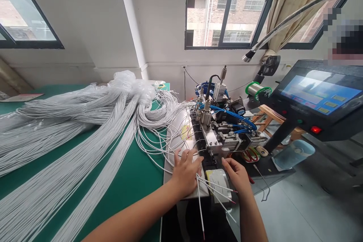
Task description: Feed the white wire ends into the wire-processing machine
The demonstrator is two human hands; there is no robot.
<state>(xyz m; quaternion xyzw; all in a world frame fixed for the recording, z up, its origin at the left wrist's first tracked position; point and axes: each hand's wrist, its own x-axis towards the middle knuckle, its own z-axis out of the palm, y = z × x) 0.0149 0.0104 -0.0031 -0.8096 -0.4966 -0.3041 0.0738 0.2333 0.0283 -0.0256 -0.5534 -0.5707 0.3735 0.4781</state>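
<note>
One big green counter [143,181] takes up the L side, w/ bundled white cable [90,151] heaped across it, from nr the far edge toward the near L corner; clear plastic [124,81] covers the far ends. Just off the counter's R edge I see a machine [212,138], metal cylinders & blue tubing; to its R, a tilted control screen [320,90], lit blue. Nr the counter's far R corner, looped cable [159,111] lies coiled, strands running over the R edge to the machine. L hand [185,172] is palm-down beside the machine, fingers bent & spread; loose cable ends [200,208] come out from under it, but can't tell how firmly its grip has them. R hand [235,174] is at the machine's front, thumb & index almost meeting, a narrow grip; can't tell if anything's pinched. Btwn the hands, slightly nearer the person, sits a pale block [219,176] w/ yellow on one side, some red-tipped ends fanned over it.
</note>
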